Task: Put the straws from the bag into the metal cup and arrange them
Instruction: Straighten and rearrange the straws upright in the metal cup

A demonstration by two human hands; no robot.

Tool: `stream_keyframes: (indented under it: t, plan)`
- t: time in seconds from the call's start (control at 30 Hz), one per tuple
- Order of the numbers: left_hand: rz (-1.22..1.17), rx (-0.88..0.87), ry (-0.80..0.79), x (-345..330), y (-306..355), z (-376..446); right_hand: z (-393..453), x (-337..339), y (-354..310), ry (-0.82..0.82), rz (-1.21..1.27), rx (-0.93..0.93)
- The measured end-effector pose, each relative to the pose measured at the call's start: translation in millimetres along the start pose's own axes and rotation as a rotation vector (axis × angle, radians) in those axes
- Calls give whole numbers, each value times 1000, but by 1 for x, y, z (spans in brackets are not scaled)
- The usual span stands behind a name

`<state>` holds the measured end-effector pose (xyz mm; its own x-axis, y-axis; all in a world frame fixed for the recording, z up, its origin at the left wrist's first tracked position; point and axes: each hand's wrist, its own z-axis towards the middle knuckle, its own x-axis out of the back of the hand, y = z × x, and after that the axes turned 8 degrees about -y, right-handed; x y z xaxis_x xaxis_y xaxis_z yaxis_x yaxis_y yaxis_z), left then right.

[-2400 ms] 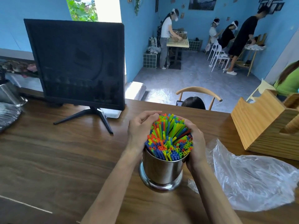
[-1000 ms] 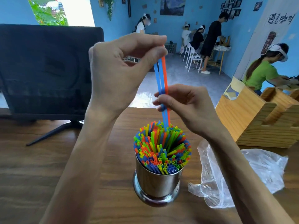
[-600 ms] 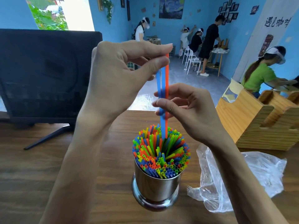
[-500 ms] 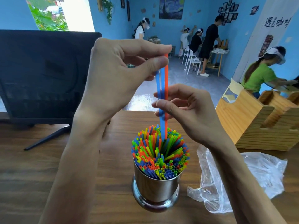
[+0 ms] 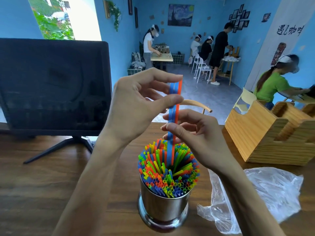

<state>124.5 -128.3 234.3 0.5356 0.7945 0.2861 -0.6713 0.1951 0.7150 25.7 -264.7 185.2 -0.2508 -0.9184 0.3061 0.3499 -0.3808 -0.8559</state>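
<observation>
A shiny metal cup (image 5: 162, 212) stands on the wooden table near me, packed with coloured straws (image 5: 167, 171). Two blue straws and one orange straw (image 5: 173, 114) stick up out of the middle of the bunch. My left hand (image 5: 136, 103) pinches their top ends between thumb and forefinger. Lower down, my right hand (image 5: 196, 135) pinches the same straws just above the bunch. The clear plastic bag (image 5: 265, 193) lies crumpled and flat on the table to the right of the cup.
A dark monitor (image 5: 52, 86) on a stand fills the left back of the table. A wooden box (image 5: 265, 138) stands at the right. A chair back (image 5: 196, 104) shows beyond the table edge. Several people work at tables farther back.
Both hands left the bunch's rim, rose and took hold of three straws above the cup. Over the last second the straws have sunk lower into the bunch.
</observation>
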Motion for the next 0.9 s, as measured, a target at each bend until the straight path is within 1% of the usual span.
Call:
stream_keyframes:
  t: [0.23, 0.37, 0.53, 0.6, 0.73, 0.8, 0.83, 0.9]
  plan:
    - [-34, 13, -30, 2, 2, 2, -4, 3, 4, -7, -20, -23]
    - [-150, 98, -29, -1, 2, 2, -6, 4, 3, 3, 60, -17]
    - [-257, 161, -6, -4, 1, 2, -8, 4, 7, -35, 77, -30]
    - [-287, 168, 28, -2, 1, 3, -7, 4, 8, 7, 109, -13]
    - [-311, 172, 80, 5, 1, 6, -3, 9, 16, 241, -16, 157]
    - [-304, 182, 82, 6, 1, 7, -2, 13, 14, 294, 33, 197]
    - [-308, 193, 85, 6, 1, 7, -2, 14, 10, 276, 60, 206]
    - [-328, 221, 95, 5, 0, 8, -1, 16, 3, 157, 62, 188]
